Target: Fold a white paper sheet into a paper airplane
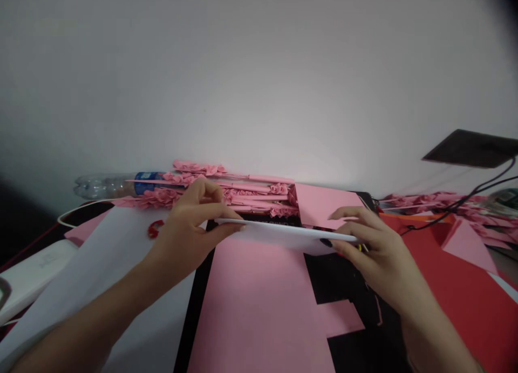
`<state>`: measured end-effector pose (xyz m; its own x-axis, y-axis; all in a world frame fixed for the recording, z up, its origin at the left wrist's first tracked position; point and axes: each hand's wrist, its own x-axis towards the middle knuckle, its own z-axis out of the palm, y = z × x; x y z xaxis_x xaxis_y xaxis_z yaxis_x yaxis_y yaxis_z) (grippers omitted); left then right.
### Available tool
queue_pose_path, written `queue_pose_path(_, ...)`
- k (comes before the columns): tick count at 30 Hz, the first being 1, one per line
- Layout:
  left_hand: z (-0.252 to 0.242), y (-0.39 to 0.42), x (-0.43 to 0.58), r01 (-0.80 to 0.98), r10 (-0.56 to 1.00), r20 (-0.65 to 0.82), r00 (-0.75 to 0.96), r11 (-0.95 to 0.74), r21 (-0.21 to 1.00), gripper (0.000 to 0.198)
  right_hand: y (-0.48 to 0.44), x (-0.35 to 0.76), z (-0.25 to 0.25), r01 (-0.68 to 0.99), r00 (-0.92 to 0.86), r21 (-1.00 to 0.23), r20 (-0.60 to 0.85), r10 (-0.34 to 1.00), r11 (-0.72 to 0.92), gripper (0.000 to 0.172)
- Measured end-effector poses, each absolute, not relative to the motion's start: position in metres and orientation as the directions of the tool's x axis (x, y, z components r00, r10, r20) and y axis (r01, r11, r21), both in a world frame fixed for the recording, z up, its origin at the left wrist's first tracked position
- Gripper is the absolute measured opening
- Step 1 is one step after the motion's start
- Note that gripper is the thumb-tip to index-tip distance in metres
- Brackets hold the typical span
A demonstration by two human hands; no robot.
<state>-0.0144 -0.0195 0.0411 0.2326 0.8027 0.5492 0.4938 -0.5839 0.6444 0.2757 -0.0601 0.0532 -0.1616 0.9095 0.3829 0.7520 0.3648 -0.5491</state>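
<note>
In the head view, the left hand [188,230] and right hand [374,249] clamp opposite ends of a thin white card [283,235] between fingers and thumbs, holding it bowed above a pink paper sheet [251,308] on a black mat [348,286]. Directly behind the card lie a second pink sheet [326,204] and pink paper roses on sticks [230,192], with a plastic bottle [109,185] at their left end. A white paper sheet [93,270] lies left of the hands, while a red paper sheet [461,276] lies right, below a black cable [457,205].
</note>
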Motion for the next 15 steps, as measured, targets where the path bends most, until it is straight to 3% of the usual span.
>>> queue_pose_path(3,0.050,-0.017,-0.023,0.407,0.887,0.326,0.328,-0.444,0.798,0.015,-0.062,0.280,0.070,0.659,-0.303,-0.699,0.089,0.949,0.276,0.023)
queue_pose_path(6,0.052,-0.013,-0.029,0.412,0.906,0.095,0.414,-0.279,0.867,0.022,-0.058,0.282,0.072,0.549,-0.364,-0.818,-0.050,0.930,0.171,0.028)
queue_pose_path(12,0.038,-0.006,-0.024,0.573,0.814,-0.160,0.559,-0.239,0.784,0.020,-0.042,0.273,0.035,0.385,-0.451,-0.923,-0.198,0.870,-0.011,0.028)
queue_pose_path(15,0.029,-0.006,-0.019,0.591,0.732,-0.250,0.634,-0.250,0.767,0.036,-0.036,0.266,0.026,0.389,-0.531,-0.921,-0.244,0.811,-0.023,0.027)
